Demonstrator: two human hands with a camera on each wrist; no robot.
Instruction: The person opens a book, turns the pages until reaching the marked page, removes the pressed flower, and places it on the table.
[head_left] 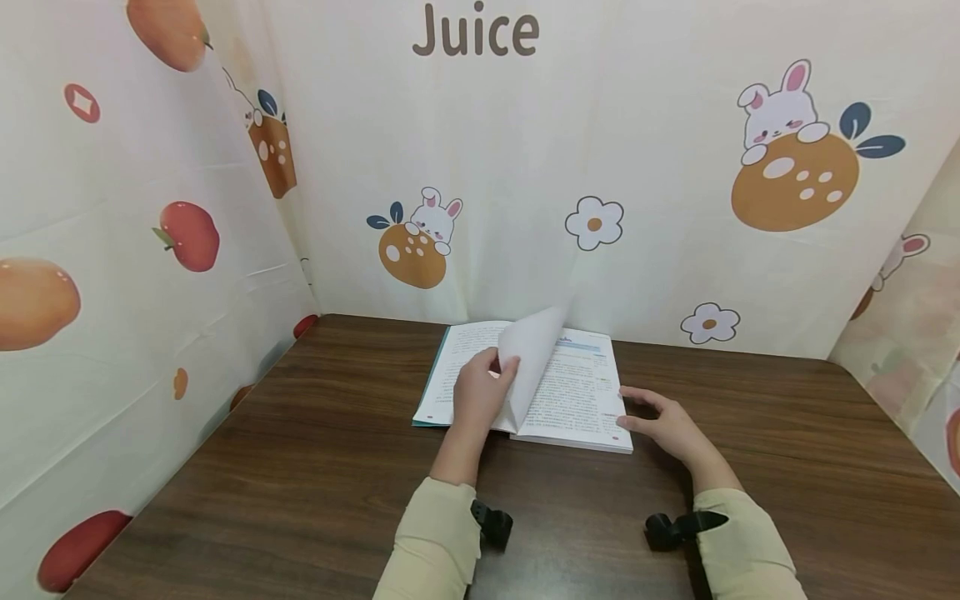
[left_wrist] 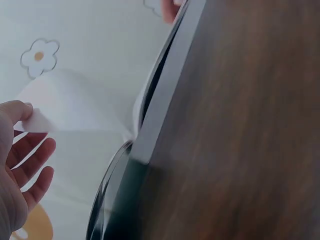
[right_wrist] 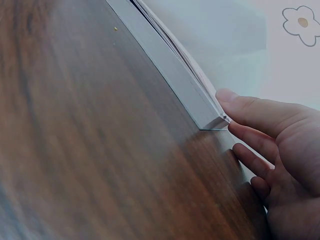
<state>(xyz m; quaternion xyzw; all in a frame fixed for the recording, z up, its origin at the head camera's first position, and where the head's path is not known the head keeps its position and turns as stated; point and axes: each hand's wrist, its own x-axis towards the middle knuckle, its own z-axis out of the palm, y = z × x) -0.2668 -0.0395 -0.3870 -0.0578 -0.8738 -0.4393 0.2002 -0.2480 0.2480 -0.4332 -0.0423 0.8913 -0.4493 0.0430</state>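
An open book [head_left: 573, 392] with printed pages and a teal cover edge lies near the back of the brown table. My left hand [head_left: 480, 387] pinches a raised page [head_left: 531, 354] between thumb and fingers, over the book's left half. The left wrist view shows the thumb on this page [left_wrist: 75, 102], the other fingers loosely bent below. At the book's right edge is my right hand [head_left: 667, 425], its thumb touching the page edge near the corner. In the right wrist view, the right hand's fingers [right_wrist: 252, 140] lie beside the page block [right_wrist: 172, 75], spread and slightly bent.
Behind the table [head_left: 300, 467] hangs a pale curtain [head_left: 517, 167] printed with fruit, rabbits and flowers. It also runs along the left and right sides. A black wrist strap device [head_left: 493, 527] is on the left sleeve, another device [head_left: 675, 529] on the right.
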